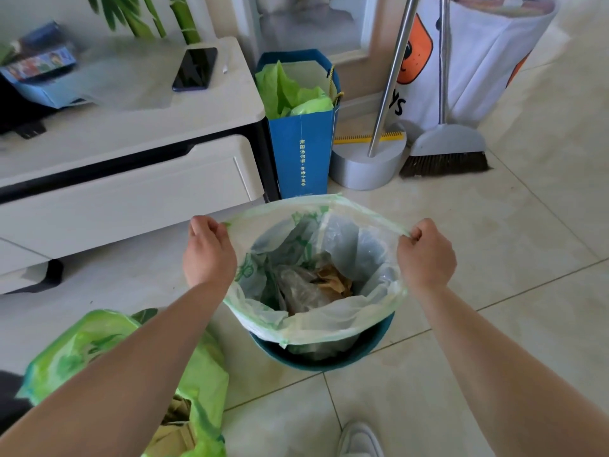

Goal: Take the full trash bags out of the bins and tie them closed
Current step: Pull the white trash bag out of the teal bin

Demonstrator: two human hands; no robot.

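nearest are the two forearms, stretched out over the floor (494, 324) toward the bin. under the left forearm, at the floor's near left, a green bag (99, 341) slumps with its mouth loose and untied.

ahead, in the middle of the floor, stands the teal bin (362, 352). the pale trash bag (329, 324) sits in it, with its near rim draped over the bin's near edge. the bag's mouth faces up at the camera, and crumpled rubbish (329, 282) shows low inside.

the mouth is pulled taut into a long oval whose long axis runs side to side, from one hand to the other. the body of the bag hangs straight down into the bin.

the left hand (209, 249) pinches the rim at the left end, with fingers curled round the plastic. the right hand (425, 252) pinches the right end the same way. neither is nearer; the bag lies squarely between them. so the lift looks to be straight up along the bag's hanging axis.
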